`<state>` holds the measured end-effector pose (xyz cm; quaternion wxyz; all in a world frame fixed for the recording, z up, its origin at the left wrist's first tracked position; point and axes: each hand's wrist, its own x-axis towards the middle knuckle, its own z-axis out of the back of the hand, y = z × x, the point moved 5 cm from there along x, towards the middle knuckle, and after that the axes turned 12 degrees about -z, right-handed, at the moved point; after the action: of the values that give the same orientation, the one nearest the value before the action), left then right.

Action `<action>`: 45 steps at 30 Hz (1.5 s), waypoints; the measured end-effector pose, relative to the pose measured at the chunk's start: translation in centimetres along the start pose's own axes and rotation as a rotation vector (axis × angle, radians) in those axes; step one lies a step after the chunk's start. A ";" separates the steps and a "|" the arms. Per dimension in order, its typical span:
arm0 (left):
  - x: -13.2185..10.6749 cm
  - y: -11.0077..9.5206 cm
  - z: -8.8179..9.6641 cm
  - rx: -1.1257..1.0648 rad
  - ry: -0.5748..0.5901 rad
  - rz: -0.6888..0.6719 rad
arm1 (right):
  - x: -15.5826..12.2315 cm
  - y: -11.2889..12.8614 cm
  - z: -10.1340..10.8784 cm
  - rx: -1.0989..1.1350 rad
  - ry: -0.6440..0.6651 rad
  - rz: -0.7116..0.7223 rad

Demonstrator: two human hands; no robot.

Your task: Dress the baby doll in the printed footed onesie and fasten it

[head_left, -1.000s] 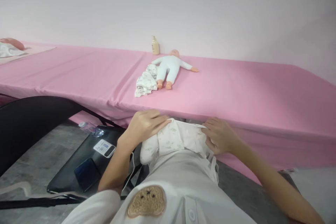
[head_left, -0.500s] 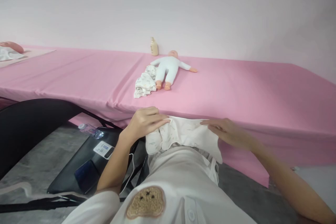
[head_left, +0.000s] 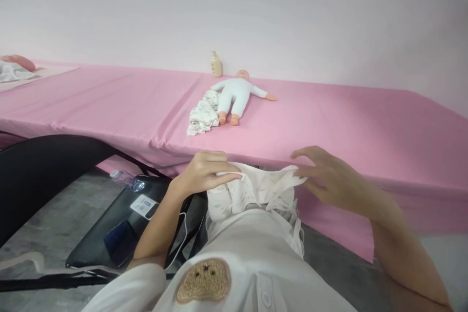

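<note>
A small white printed baby garment (head_left: 256, 190) lies bunched on my lap, just below the table's front edge. My left hand (head_left: 203, 171) is closed on its left side, fingers pinching the cloth. Over the garment's right end is my right hand (head_left: 329, 175), pinching the cloth at the fingertips while the other fingers spread. Further back on the pink table (head_left: 329, 117) a baby doll (head_left: 236, 93) in a pale suit lies on its back. Beside its legs is a crumpled white printed cloth (head_left: 202, 114).
A small lotion bottle (head_left: 216, 64) stands by the wall behind the doll. A black chair (head_left: 40, 170) is at my left, with a phone (head_left: 120, 241), a card and a water bottle (head_left: 126, 179) on a dark seat below. Another doll and cloth lie at far left (head_left: 16, 66).
My right hand has lifted from lying flat on the garment and pulled its right end up and rightward. The garment has bunched up. My left hand has kept its hold.
</note>
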<state>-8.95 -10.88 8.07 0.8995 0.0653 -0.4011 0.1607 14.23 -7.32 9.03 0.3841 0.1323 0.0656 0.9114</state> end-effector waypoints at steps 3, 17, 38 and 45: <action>0.3 -0.2 -0.3 -0.033 0.032 -0.020 | -0.3 2.9 0.1 0.263 0.110 0.273; 0.9 1.1 -2.9 0.055 0.438 0.139 | 2.2 2.9 -5.1 -0.101 -0.006 -0.031; 3.3 4.2 -3.9 0.396 0.182 0.217 | 6.0 0.2 -2.3 -0.089 -0.519 -0.158; -0.3 5.0 -9.7 -0.520 -0.227 0.817 | 6.5 -1.3 -7.4 0.155 -0.525 -0.514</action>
<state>-4.08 -3.89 1.29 0.7001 -0.3066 -0.5163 0.3864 8.55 -1.88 2.90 0.5931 0.3693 0.0646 0.7125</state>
